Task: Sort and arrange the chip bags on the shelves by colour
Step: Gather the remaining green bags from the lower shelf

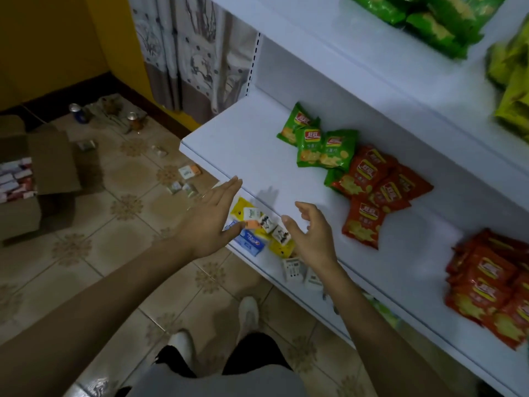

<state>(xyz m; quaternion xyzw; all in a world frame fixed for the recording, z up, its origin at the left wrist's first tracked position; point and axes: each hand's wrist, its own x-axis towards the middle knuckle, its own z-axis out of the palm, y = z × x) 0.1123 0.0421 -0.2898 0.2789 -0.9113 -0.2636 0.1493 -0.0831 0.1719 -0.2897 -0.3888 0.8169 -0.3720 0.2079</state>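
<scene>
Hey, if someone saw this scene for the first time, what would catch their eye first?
The bright chip bags on the white shelf stand out first: a green cluster lies against a loose red pile, and a red stack sits at the far right. Next come the empty left hand and right hand, open at the shelf's front edge, with a jumble of small boxes showing between them on the shelf below.

Grey top [217, 382]; blk bottoms [254, 351]; white shoes [248, 312]; forearms [86, 305] bare.
</scene>
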